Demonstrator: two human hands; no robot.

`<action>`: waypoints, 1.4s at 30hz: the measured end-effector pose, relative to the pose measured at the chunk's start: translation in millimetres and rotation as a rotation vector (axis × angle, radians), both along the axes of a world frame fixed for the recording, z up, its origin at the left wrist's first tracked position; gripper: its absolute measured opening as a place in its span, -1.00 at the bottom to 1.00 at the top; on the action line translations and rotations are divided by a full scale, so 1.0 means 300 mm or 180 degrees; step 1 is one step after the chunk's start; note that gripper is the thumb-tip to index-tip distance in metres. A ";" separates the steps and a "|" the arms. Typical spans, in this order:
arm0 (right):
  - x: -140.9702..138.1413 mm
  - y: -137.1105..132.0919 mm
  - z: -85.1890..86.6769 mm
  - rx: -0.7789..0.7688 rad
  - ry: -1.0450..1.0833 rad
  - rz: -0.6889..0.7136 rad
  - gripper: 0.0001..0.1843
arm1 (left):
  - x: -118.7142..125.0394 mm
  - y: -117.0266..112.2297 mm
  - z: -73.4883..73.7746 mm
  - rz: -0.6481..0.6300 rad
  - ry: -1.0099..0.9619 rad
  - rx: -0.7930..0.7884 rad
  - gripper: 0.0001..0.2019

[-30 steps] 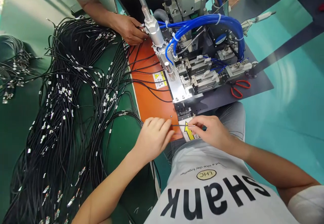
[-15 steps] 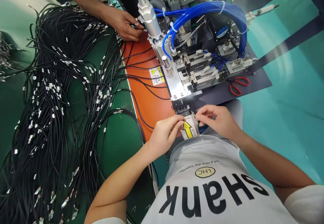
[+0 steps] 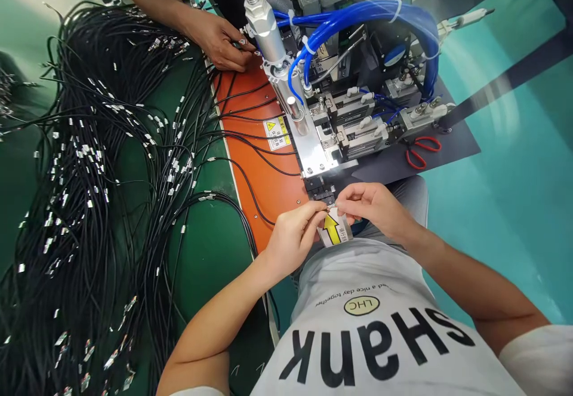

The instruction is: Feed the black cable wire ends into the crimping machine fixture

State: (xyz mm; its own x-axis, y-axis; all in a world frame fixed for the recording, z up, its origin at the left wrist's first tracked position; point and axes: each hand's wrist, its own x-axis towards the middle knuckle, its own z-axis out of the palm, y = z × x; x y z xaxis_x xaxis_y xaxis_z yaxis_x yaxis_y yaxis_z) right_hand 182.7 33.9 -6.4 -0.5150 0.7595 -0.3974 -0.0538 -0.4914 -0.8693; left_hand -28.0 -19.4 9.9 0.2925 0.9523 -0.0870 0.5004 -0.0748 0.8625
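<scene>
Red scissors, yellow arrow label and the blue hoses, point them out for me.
red scissors (image 3: 419,151), head view, on the handles.
yellow arrow label (image 3: 332,229), head view, on the arrow's shaft.
blue hoses (image 3: 358,14), head view, on the bundle's top bend.

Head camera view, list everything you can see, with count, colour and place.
cables: many, black with silver ends, heaped on green table, left
orange plate: one, under the machine
machine: one, grey metal, centre top
blue hoses: several, looping over the machine
scissors: one pair, red handles, right of machine
arrow label: one, yellow on white, at machine's near end
co-worker's hand: one, top, by the machine
left hand, right hand: fingertips pinched together at the arrow label
</scene>
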 end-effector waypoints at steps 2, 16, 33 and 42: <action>-0.001 0.000 -0.005 -0.0023 -0.0041 0.0042 -0.79 | -0.001 -0.002 -0.002 -0.0057 -0.0082 0.0011 -0.85; 0.009 -0.018 -0.013 0.0087 0.0026 -0.0052 -0.82 | 0.009 0.007 0.008 0.0135 -0.0577 -0.0204 -0.84; -0.059 -0.104 -0.007 0.0368 -0.0370 -0.0382 -0.81 | 0.075 -0.010 -0.025 0.0726 -0.1161 0.0025 -0.89; -0.076 -0.120 -0.025 0.0367 -0.0372 -0.0436 -0.78 | 0.097 -0.001 -0.046 0.1235 -0.2081 -0.0734 -0.84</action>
State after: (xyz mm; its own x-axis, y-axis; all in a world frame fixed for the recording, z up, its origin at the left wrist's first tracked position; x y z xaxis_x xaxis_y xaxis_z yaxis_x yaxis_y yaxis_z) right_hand 159.9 -2.2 -13.9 -0.3593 0.8632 -0.3547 -0.0086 -0.3832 -0.9236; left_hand 1.0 -19.8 -3.9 0.0032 0.9756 -0.2197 -0.1590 0.2174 0.9630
